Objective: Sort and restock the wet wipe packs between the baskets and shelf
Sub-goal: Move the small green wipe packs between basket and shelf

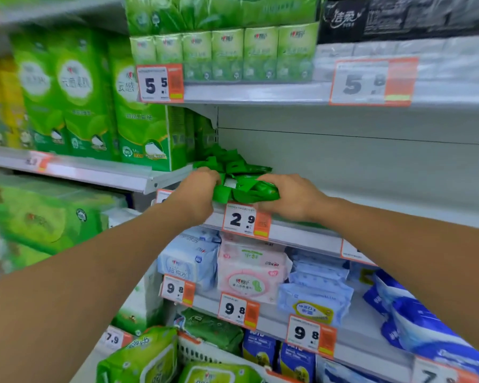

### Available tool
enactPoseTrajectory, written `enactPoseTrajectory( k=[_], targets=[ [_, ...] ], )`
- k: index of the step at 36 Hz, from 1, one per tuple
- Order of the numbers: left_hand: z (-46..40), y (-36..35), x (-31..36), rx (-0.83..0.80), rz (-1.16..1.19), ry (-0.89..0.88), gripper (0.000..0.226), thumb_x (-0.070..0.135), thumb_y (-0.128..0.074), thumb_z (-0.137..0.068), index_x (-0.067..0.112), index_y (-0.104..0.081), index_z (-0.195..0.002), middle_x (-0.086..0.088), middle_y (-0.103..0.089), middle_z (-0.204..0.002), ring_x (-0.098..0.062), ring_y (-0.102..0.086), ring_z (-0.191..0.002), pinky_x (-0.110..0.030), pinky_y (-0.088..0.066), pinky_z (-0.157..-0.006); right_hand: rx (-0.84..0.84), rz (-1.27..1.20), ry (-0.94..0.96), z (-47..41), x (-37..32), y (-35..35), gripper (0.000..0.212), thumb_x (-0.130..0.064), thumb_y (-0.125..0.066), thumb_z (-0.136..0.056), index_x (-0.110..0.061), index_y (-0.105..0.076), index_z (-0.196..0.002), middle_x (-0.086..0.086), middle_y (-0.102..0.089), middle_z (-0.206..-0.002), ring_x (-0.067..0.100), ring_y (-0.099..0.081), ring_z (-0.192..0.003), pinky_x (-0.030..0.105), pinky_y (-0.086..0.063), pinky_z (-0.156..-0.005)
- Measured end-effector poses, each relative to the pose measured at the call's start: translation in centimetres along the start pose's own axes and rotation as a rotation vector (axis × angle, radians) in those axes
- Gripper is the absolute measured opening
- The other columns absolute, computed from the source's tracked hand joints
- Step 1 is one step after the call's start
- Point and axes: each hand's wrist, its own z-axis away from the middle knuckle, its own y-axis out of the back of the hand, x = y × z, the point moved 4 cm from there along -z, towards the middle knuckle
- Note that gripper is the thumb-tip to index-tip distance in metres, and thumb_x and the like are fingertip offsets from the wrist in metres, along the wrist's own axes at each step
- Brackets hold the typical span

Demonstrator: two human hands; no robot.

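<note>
Green wipe packs glossy plastic; shelf smooth metal.

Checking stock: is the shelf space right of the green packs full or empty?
Empty: right of the green packs between both hands, only bare shelf and back panel show.

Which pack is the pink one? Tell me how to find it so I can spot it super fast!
Find the orange price tag reading 2.9, right under the two hands gripping small green packs. On the shelf just below that tag sits the pink wipe pack. It has light blue packs on both sides, so it is the only pink one in the row.
</note>
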Motion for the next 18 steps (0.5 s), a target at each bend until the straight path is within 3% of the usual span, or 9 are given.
enactPoseTrajectory(
  k=[3, 7, 10, 12, 14, 16, 18],
  targets=[
    [-0.1, 1.2, -1.4, 0.126, 0.016, -0.001, 0.033, -0.001, -0.067, -0.083, 0.012, -0.069, -0.114, -0.011, -0.066, -0.112, -0.033, -0.061, -0.105, -0.043, -0.051, -0.092, 0.086, -0.086, 0.032, -0.2, -0.6, 0.2, 0.052, -0.052, -0.069, -0.086, -0.036, -0.057, -0.134, -0.002, -0.071, -0.119, 0.025, -0.065, -0.105, 0.037, -0.052, -0.090],
    [1.4, 5.2, -2.5, 0.330, 0.305, 0.000, 0.014, 0.025, -0.074, -0.086, 0.020, -0.071, -0.099, -0.002, -0.068, -0.083, -0.027, -0.062, -0.080, -0.042, -0.054, -0.073, 0.307, -0.539, -0.011, 0.3, -1.3, 2.6, 0.030, -0.025, -0.076, -0.086, -0.024, -0.069, -0.116, -0.008, -0.074, -0.096, 0.011, -0.070, -0.088, 0.034, -0.057, -0.085],
    [3.4, 7.8, -2.6, 0.421, 0.691, 0.072, 0.020, 0.025, -0.073, -0.088, 0.014, -0.068, -0.104, -0.001, -0.072, -0.092, -0.016, -0.069, -0.086, -0.033, -0.058, -0.070, 0.374, -0.769, -0.022, 1.5, -3.0, 4.0, 0.027, -0.014, -0.075, -0.087, -0.011, -0.070, -0.113, -0.010, -0.075, -0.094, 0.001, -0.071, -0.084, 0.021, -0.058, -0.078],
    [5.1, 7.9, -3.3, 0.467, 1.079, 0.255, 0.037, 0.026, -0.073, -0.088, 0.013, -0.061, -0.120, 0.003, -0.071, -0.109, -0.006, -0.070, -0.093, -0.021, -0.057, -0.074, 0.420, -0.930, -0.033, 2.7, -4.4, 4.7, 0.020, -0.010, -0.074, -0.087, -0.015, -0.072, -0.107, -0.006, -0.076, -0.096, 0.008, -0.073, -0.089, 0.025, -0.059, -0.080],
    [7.2, 7.6, -4.2, 0.555, 1.424, 0.434, 0.051, 0.027, -0.077, -0.084, 0.011, -0.057, -0.128, -0.001, -0.071, -0.116, -0.013, -0.072, -0.095, -0.030, -0.059, -0.081, 0.448, -1.172, -0.054, 4.2, -5.9, 4.9, 0.020, -0.006, -0.074, -0.086, -0.020, -0.071, -0.100, -0.002, -0.077, -0.099, 0.016, -0.074, -0.093, 0.034, -0.059, -0.085],
    [9.2, 7.1, -4.7, 0.564, 1.691, 0.499, 0.044, 0.023, -0.075, -0.086, 0.009, -0.059, -0.124, -0.006, -0.074, -0.111, -0.016, -0.074, -0.085, -0.031, -0.061, -0.068, 0.423, -1.406, -0.095, 5.6, -7.2, 4.2, 0.022, -0.002, -0.072, -0.086, -0.015, -0.071, -0.103, 0.003, -0.077, -0.101, 0.020, -0.074, -0.095, 0.038, -0.059, -0.084],
    [11.1, 6.2, -4.9, 0.513, 1.795, 0.551, 0.037, 0.025, -0.071, -0.088, 0.012, -0.062, -0.122, -0.005, -0.075, -0.105, -0.016, -0.074, -0.083, -0.032, -0.061, -0.066, 0.316, -1.621, -0.170, 7.3, -8.1, 2.2, 0.023, -0.001, -0.068, -0.087, -0.010, -0.070, -0.108, 0.009, -0.077, -0.103, 0.024, -0.075, -0.092, 0.039, -0.062, -0.077]
  ],
)
